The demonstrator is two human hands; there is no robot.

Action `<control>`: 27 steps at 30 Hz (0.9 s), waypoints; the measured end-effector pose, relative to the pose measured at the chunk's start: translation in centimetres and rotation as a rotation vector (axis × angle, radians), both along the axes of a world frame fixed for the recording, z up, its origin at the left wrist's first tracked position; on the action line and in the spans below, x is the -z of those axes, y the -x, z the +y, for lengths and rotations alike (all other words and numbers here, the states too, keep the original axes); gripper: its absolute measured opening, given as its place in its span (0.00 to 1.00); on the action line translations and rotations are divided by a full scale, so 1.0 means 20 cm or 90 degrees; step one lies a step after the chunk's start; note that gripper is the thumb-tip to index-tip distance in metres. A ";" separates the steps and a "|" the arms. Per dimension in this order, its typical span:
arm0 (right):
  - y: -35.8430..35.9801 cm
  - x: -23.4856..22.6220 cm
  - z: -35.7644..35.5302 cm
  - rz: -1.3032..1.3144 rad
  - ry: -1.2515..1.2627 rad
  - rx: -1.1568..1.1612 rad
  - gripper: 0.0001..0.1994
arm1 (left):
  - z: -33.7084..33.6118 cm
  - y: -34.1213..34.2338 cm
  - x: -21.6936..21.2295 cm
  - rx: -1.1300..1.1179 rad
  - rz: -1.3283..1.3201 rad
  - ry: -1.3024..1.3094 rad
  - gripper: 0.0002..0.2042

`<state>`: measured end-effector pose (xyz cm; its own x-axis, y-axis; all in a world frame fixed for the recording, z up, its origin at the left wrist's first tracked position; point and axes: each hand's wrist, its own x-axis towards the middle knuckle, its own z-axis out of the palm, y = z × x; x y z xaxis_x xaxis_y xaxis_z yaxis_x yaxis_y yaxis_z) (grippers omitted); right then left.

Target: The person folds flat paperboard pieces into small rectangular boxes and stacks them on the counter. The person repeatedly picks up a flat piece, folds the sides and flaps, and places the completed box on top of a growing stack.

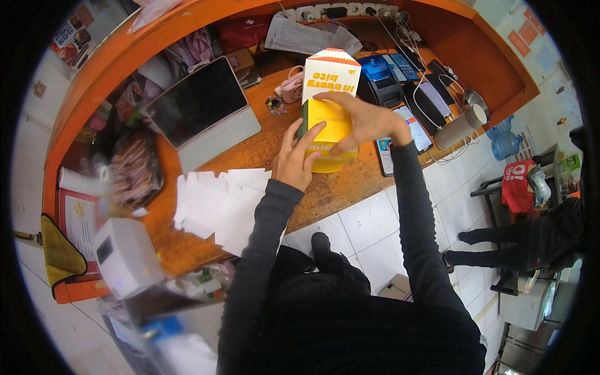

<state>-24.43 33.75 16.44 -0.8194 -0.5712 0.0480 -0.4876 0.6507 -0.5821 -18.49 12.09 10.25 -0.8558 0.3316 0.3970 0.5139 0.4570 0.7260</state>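
A yellow and white cardboard box [331, 128] with an orange zigzag edge at its far end stands at the wooden desk's near edge. The fingers of my left hand [292, 164] press against its left side and yellow face. Over the box arches my right hand [365, 122], its fingers reaching to the far part of the yellow face and its thumb low on the near part. Both hands hold the box between them. The underside of the box and some right fingertips are hidden.
White paper sheets [215, 203] lie left of my left forearm. A tablet [200, 103] leans behind them. Right of the box are a card terminal [382, 81], phones [412, 128], cables and a tumbler [459, 128]. A label printer [128, 250] stands lower left. Another person [519, 247] is at the right.
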 end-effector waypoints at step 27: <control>0.32 0.35 -0.33 0.224 -0.227 0.341 0.36 | 0.03 0.10 0.17 -0.153 -0.020 0.077 0.18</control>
